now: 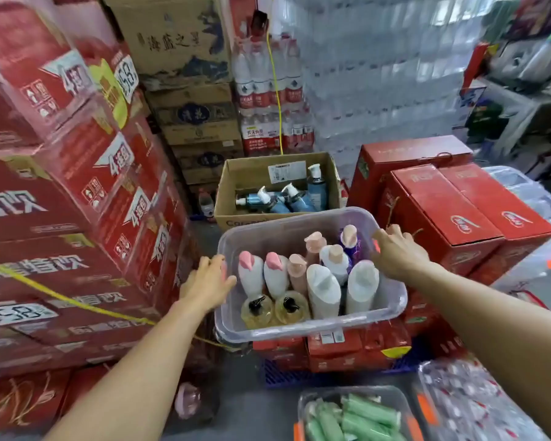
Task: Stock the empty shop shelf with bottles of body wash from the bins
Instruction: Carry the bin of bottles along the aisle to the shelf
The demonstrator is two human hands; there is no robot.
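Clear plastic forms the bin point(303, 326) I have between both arms, sitting on a stack of red boxes point(337, 348). My left hand point(209, 281) lies against the bin's left wall just below the rim, fingers together and fairly straight, thumb reaching toward the rim; it presses rather than clasps. My right hand point(398, 251) is on the far right corner, palm down, fingers curled over the rim and gripping it. Both forearms stretch forward from the near edge.

Inside the bin I count ten bottles of body wash point(323, 289), all upright: two white with pink pumps at the left, two pale pink ones, one purple at the far right, one white with a peach pump, two tall white ones near the middle, and two amber ones with black pumps at the near left.

Beyond it, a cardboard box point(236, 176) holds about four blue pump bottles point(317, 189), one upright and the rest lying down. Green tubes point(360, 418) fill another bin at the near right.
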